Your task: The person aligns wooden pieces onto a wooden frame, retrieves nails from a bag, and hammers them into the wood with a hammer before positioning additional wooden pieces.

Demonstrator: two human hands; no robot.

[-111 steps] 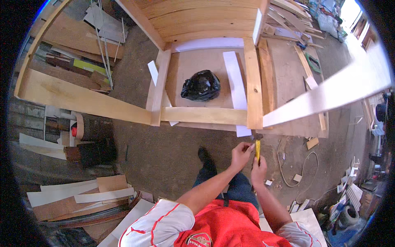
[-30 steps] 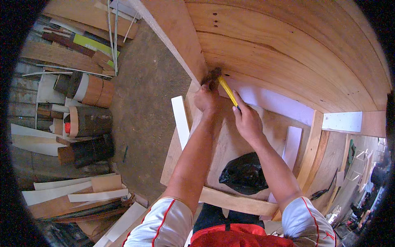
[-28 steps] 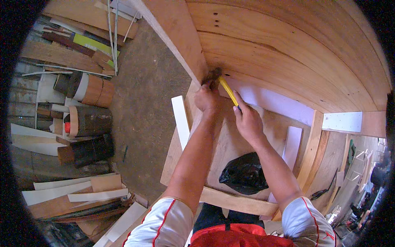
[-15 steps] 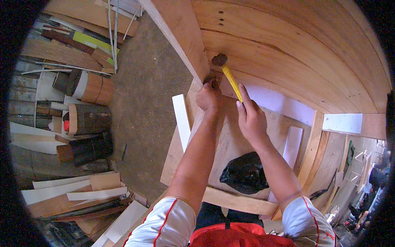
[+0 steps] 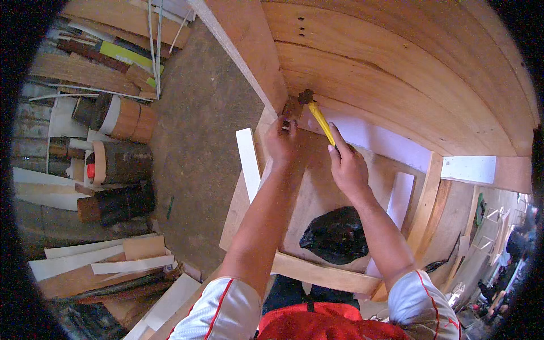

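Observation:
My right hand (image 5: 347, 169) is closed around the yellow handle of a hammer (image 5: 322, 122). Its dark head points away from me, close to the inner corner where an upright side board (image 5: 249, 48) meets a large wooden panel (image 5: 362, 73). Just left of and below the hammer head, my left hand (image 5: 281, 143) is at the lower end of the side board with its fingers curled together. Whatever is between those fingertips is too small and dark to make out. A small brown wooden piece (image 5: 293, 106) shows in the corner beyond them.
Under my arms, a black plastic bag (image 5: 335, 235) lies on a wooden base panel. A white strip (image 5: 249, 161) lies left of my left forearm. A wooden rail (image 5: 323, 273) crosses in front of me. Board offcuts (image 5: 130, 255) and rolled sheets (image 5: 124, 122) line the left side.
The hammer head has come down slightly, nearer the corner. My left hand has drawn back a little toward me, and its fingers have shifted.

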